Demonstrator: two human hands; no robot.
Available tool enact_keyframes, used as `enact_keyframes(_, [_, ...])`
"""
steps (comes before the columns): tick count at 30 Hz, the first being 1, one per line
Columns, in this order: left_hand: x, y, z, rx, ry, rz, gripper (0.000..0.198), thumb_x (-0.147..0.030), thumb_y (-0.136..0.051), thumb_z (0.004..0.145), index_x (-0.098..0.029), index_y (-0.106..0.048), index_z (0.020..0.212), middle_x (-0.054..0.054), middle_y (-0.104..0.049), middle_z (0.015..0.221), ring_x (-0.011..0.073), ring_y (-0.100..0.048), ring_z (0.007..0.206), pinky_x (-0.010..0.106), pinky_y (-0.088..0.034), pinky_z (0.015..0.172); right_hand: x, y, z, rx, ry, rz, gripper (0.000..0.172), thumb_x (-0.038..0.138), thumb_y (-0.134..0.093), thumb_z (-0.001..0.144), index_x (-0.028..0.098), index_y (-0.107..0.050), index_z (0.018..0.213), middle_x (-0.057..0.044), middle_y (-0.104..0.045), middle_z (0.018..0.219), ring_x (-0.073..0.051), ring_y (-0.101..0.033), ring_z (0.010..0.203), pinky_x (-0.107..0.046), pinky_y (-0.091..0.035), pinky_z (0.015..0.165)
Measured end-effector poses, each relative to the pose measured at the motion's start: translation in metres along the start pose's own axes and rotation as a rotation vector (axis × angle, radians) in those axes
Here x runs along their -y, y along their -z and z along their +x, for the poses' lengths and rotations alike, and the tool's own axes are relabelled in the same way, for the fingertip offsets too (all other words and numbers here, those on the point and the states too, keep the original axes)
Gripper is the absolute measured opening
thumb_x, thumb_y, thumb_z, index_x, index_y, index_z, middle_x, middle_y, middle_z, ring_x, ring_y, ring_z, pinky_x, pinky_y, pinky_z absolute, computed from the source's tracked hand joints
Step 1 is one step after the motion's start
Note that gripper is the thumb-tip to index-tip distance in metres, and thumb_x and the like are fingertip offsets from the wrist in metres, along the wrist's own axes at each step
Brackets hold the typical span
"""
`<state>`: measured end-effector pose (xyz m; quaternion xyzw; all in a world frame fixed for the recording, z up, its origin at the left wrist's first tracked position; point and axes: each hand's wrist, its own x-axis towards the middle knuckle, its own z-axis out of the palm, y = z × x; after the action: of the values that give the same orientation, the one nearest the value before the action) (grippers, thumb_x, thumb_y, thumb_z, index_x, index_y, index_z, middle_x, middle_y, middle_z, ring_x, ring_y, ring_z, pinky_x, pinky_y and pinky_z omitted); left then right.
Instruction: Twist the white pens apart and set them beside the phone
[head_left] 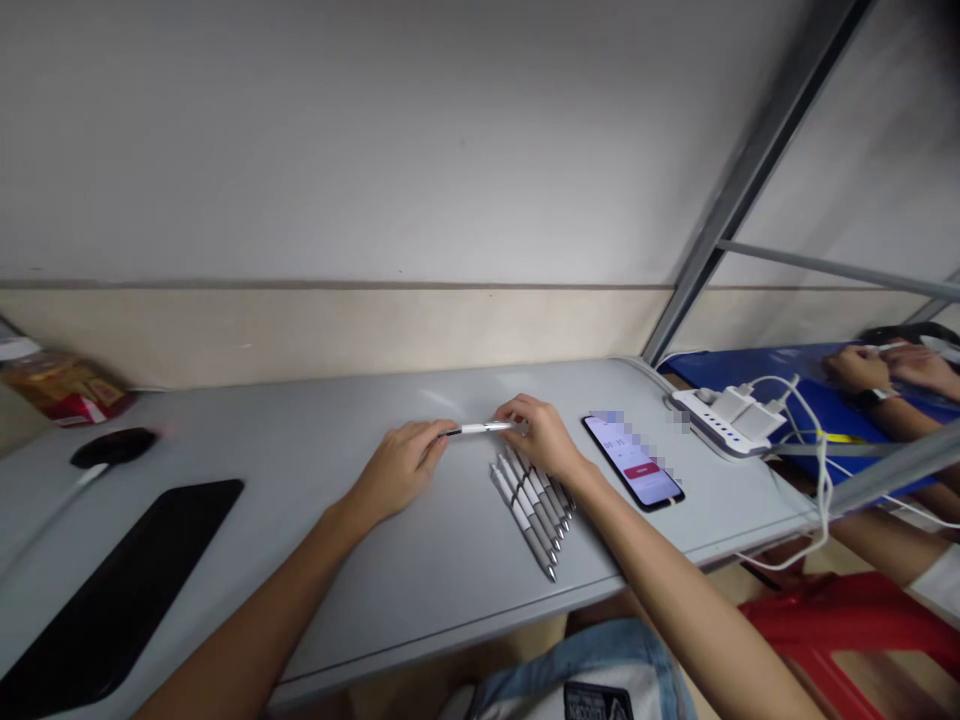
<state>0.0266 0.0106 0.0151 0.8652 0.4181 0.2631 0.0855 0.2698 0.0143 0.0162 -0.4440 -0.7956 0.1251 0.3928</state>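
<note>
A white and grey pen (478, 429) is held level just above the grey desk, stretched between my two hands. My left hand (409, 460) pinches its darker end between thumb and fingers. At the other end, my right hand (538, 432) has its fingers closed around the white part, covering the tip. Below and partly behind my right wrist, several similar pens (532, 515) with white and grey barrels and silver tips lie side by side in a slanted row.
A lit phone (634, 462) lies right of the pens, with a white power strip (724, 420) and cables beyond. At left are a black mat (127, 590), a dark oval object (114, 447) and a jar (64, 388). Another person's hands (885, 370) work over a blue table.
</note>
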Motion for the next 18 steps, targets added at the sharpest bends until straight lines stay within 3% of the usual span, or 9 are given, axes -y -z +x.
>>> enact_keyframes(3, [0.004,0.000,0.000,-0.007,-0.018,-0.002,0.033,-0.028,-0.034,0.097,-0.025,-0.059,0.118,0.003,-0.068,0.110,0.0192,-0.061,0.098,0.034,-0.044,0.089,-0.005,0.003,0.000,0.012,-0.020,-0.112,0.025,0.004,-0.061,0.078,0.018,-0.070,0.096,-0.006,-0.066,0.096,-0.015,-0.061,0.081,-0.026,-0.044,0.074])
enact_keyframes(8, [0.010,-0.001,-0.001,-0.028,0.044,0.012,0.032,-0.031,-0.034,0.097,-0.023,-0.061,0.111,0.004,-0.069,0.101,0.0193,-0.063,0.093,0.033,-0.046,0.086,-0.012,0.007,-0.001,0.008,-0.044,-0.262,0.026,0.006,-0.060,0.081,0.021,-0.072,0.098,-0.006,-0.068,0.099,-0.017,-0.062,0.081,-0.027,-0.043,0.076])
enact_keyframes(18, [0.009,0.001,-0.001,-0.019,0.049,0.014,0.030,-0.029,-0.033,0.096,-0.023,-0.060,0.108,0.004,-0.068,0.097,0.0189,-0.063,0.088,0.031,-0.046,0.080,-0.015,0.002,-0.001,0.022,0.057,-0.201,0.022,0.012,-0.061,0.084,0.022,-0.072,0.101,-0.005,-0.068,0.094,-0.015,-0.063,0.079,-0.026,-0.044,0.076])
